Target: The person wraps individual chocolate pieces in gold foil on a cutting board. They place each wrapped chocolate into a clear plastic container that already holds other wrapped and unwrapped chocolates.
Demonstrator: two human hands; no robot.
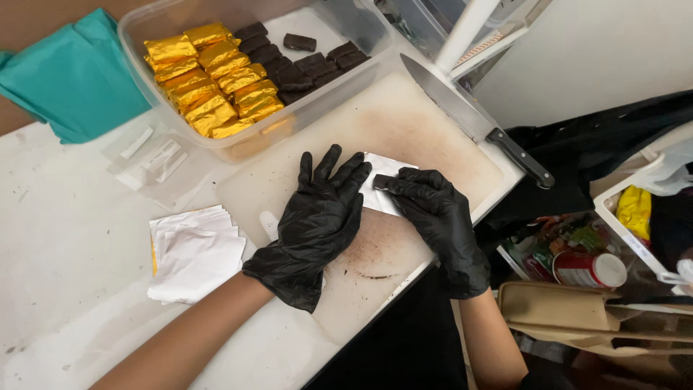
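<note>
Clearly, the white wrapper sheet (381, 189) lay on the stained cutting board (404, 123), its long axis slanting from upper left to lower right, with a dark bar (382, 181) just showing at its middle. The left hand (317, 217), gloved in black, rested flat with fingers spread across the sheet's left edge, hiding that part, while the right hand (433, 209) pinched the bar's end. How far the sheet reached under the gloves could not be made out.

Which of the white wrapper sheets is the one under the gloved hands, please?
The single sheet on the cutting board, pinned beneath both hands' fingers. The other sheets lie in a loose stack on the table, left of the board, untouched.
</note>
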